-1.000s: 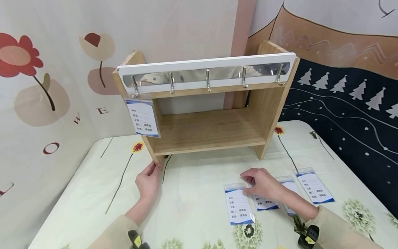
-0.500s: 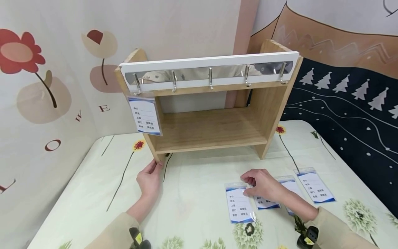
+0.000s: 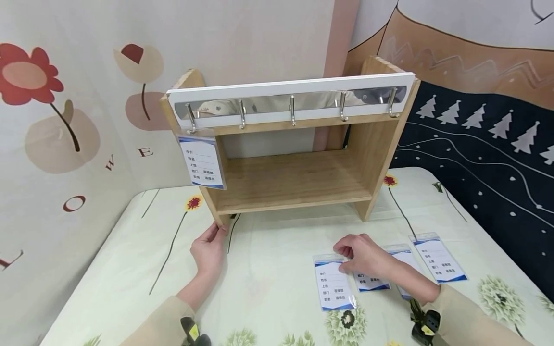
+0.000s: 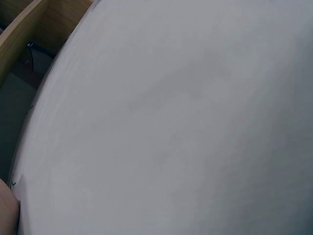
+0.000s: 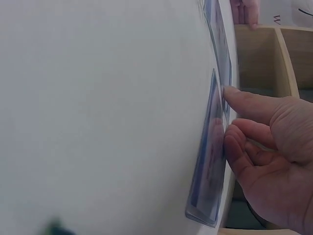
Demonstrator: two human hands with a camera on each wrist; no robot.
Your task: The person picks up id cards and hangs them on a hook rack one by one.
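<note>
My left hand (image 3: 208, 252) pinches the front left leg of a small wooden shelf (image 3: 294, 180) near the tablecloth. My right hand (image 3: 368, 257) rests low over the badge holders, fingers loosely curled. Its thumb touches the right edge of the leftmost badge holder (image 3: 333, 284), while its fingertips lie by the second badge holder (image 3: 368, 282), partly hidden under the hand. In the right wrist view, thumb and fingertips stand apart at two clear sleeves. Another badge holder (image 3: 202, 162) hangs from the leftmost hook of the metal hook rail (image 3: 264, 105) across the shelf's top front.
Two more badge holders lie to the right: one partly behind the right forearm (image 3: 404, 262) and one farther out (image 3: 439, 259). A flowered cloth covers the table (image 3: 268, 269). Printed curtains (image 3: 259, 38) stand behind it. The left wrist view shows mostly pale cloth.
Both hands keep their places. The view shifts slightly; the badge holders and the shelf stay as they were.
</note>
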